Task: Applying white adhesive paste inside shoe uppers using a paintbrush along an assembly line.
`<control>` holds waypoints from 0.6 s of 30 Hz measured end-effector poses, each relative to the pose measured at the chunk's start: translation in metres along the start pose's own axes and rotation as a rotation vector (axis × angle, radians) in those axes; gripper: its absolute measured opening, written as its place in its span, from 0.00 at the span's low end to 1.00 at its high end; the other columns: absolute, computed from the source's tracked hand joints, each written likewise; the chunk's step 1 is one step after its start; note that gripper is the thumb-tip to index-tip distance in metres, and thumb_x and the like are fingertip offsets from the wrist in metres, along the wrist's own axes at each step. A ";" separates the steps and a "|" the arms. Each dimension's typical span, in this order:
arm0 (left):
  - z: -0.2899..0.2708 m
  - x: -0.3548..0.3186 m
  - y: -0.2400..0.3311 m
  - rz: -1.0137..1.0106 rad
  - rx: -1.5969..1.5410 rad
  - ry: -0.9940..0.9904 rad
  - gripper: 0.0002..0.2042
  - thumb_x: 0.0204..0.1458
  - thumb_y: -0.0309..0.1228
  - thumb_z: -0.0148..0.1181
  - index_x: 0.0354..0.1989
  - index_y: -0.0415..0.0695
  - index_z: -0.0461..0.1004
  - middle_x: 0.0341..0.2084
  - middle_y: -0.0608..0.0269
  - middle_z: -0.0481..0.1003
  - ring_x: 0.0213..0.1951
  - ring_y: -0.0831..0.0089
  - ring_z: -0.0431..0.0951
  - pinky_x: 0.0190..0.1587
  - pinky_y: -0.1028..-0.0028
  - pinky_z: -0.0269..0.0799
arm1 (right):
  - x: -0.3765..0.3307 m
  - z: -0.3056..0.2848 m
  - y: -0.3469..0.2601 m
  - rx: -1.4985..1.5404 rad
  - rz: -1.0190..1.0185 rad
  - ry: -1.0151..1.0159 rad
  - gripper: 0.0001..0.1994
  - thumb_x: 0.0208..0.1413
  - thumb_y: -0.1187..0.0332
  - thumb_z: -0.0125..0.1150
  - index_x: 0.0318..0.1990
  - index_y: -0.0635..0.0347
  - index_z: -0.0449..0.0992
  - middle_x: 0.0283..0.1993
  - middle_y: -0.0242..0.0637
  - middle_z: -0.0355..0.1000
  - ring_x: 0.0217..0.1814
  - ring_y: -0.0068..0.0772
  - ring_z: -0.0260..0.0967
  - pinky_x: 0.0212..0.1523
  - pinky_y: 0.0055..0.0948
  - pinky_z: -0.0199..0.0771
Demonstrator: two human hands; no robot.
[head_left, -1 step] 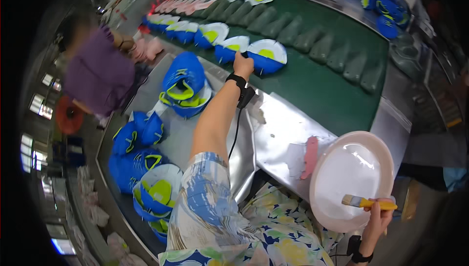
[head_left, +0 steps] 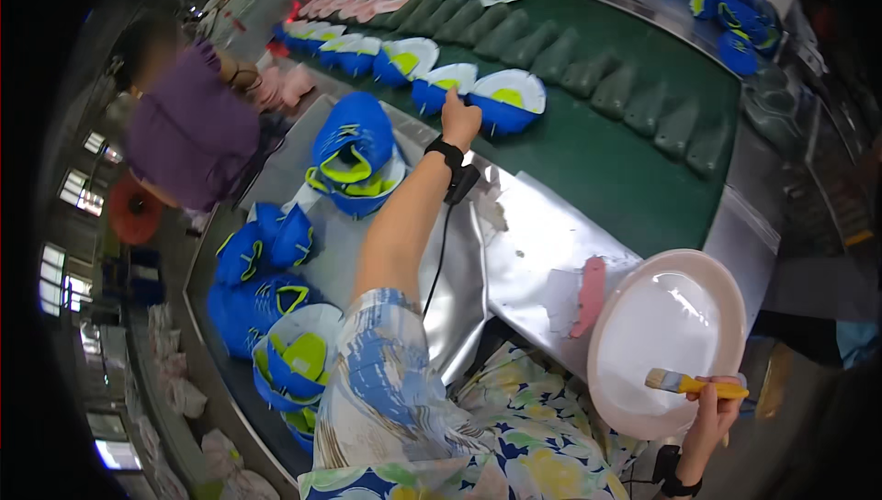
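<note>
My left hand [head_left: 461, 121] reaches over the near side of a green belt. Its index finger is stretched out, its tip at a blue shoe upper [head_left: 432, 96] with a white and lime underside; whether it touches, I cannot tell. Just right of this lies another blue upper [head_left: 504, 118], its white underside facing up. Nothing shows in that hand. At lower right my right hand [head_left: 707, 415] is closed round the yellow handle of a flat paintbrush [head_left: 695, 385]. The brush's bristles are over a pale pink basin [head_left: 602, 335] holding whitish liquid.
Dark green shoe-shaped pieces [head_left: 556, 57] line the green belt [head_left: 588, 169]. More blue uppers sit in a row at far left. Blue shoe uppers [head_left: 353, 133] pile up on the metal table at left. A person in purple [head_left: 188, 128] works beyond. A pink strip [head_left: 590, 293] lies by the basin.
My left index finger now points out at the upper, where the hand was curled at its edge before. The brush stays over the basin. The whole view has shifted slightly.
</note>
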State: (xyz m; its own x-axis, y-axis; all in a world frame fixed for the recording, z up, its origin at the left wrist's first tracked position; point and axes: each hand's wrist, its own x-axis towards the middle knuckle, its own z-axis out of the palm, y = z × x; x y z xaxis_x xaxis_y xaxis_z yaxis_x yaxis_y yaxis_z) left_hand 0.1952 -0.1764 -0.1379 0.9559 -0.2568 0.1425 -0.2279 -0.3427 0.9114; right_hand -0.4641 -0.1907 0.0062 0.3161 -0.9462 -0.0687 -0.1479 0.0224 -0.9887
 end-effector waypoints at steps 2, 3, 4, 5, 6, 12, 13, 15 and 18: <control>-0.036 -0.020 0.010 0.423 0.160 0.024 0.28 0.45 0.19 0.49 0.61 0.38 0.65 0.44 0.42 0.72 0.43 0.49 0.76 0.50 0.59 0.71 | 0.006 0.006 0.004 0.001 0.029 -0.038 0.05 0.63 0.72 0.54 0.44 0.63 0.68 0.40 0.39 0.71 0.33 0.23 0.67 0.40 0.24 0.70; -0.062 -0.028 0.013 0.422 0.139 -0.010 0.28 0.45 0.18 0.48 0.61 0.39 0.65 0.45 0.43 0.71 0.42 0.52 0.76 0.49 0.60 0.72 | 0.010 0.011 0.005 0.000 0.025 -0.035 0.07 0.62 0.72 0.56 0.44 0.63 0.68 0.39 0.41 0.72 0.33 0.24 0.67 0.39 0.24 0.71; -0.094 -0.039 0.025 0.418 0.117 -0.040 0.28 0.46 0.17 0.47 0.61 0.39 0.66 0.46 0.44 0.70 0.41 0.54 0.77 0.48 0.61 0.72 | 0.013 0.012 0.005 -0.002 0.021 -0.036 0.08 0.61 0.72 0.58 0.44 0.63 0.68 0.39 0.42 0.73 0.33 0.25 0.68 0.39 0.25 0.71; -0.132 -0.049 0.030 0.470 0.203 0.009 0.28 0.46 0.17 0.48 0.60 0.40 0.66 0.46 0.46 0.69 0.41 0.57 0.77 0.48 0.62 0.73 | 0.017 0.006 0.011 0.008 0.041 -0.065 0.09 0.62 0.71 0.58 0.45 0.63 0.68 0.40 0.42 0.73 0.33 0.25 0.67 0.39 0.25 0.70; -0.160 -0.056 0.033 0.525 0.286 0.049 0.28 0.46 0.16 0.48 0.60 0.40 0.66 0.47 0.47 0.69 0.40 0.59 0.78 0.48 0.63 0.73 | 0.020 0.002 0.011 0.004 0.053 -0.084 0.09 0.62 0.71 0.58 0.45 0.63 0.68 0.40 0.42 0.73 0.33 0.25 0.67 0.39 0.25 0.70; -0.326 -0.098 -0.011 0.372 0.543 -0.041 0.21 0.52 0.27 0.57 0.57 0.39 0.70 0.46 0.44 0.75 0.47 0.53 0.77 0.49 0.63 0.73 | 0.024 0.004 0.003 0.027 0.010 -0.200 0.08 0.63 0.71 0.57 0.46 0.62 0.68 0.42 0.41 0.73 0.35 0.24 0.67 0.42 0.24 0.69; -0.352 -0.110 -0.027 0.361 0.781 -0.053 0.21 0.55 0.31 0.60 0.57 0.39 0.71 0.47 0.50 0.75 0.47 0.63 0.79 0.47 0.70 0.74 | 0.025 0.007 0.002 0.029 0.021 -0.235 0.08 0.63 0.71 0.58 0.46 0.62 0.68 0.42 0.41 0.73 0.35 0.24 0.68 0.42 0.24 0.70; -0.360 -0.137 -0.018 0.056 0.711 -0.159 0.20 0.55 0.32 0.60 0.55 0.39 0.72 0.46 0.50 0.77 0.45 0.62 0.80 0.47 0.69 0.75 | 0.019 0.015 -0.001 0.026 0.009 -0.254 0.08 0.64 0.71 0.57 0.46 0.62 0.68 0.42 0.40 0.74 0.35 0.23 0.67 0.42 0.24 0.69; -0.375 -0.176 -0.002 0.071 0.683 -0.258 0.19 0.53 0.33 0.59 0.52 0.40 0.75 0.41 0.50 0.79 0.41 0.54 0.80 0.45 0.63 0.74 | 0.014 0.016 -0.003 0.045 0.031 -0.334 0.08 0.65 0.71 0.56 0.47 0.62 0.68 0.42 0.40 0.73 0.35 0.22 0.66 0.42 0.24 0.68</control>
State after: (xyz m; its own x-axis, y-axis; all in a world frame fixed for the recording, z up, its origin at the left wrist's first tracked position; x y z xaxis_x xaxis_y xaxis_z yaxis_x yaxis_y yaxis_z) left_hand 0.0972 0.2084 -0.0199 0.8798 -0.4749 0.0198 -0.4325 -0.7827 0.4476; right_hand -0.4442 -0.1985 0.0059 0.6030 -0.7869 -0.1311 -0.1233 0.0703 -0.9899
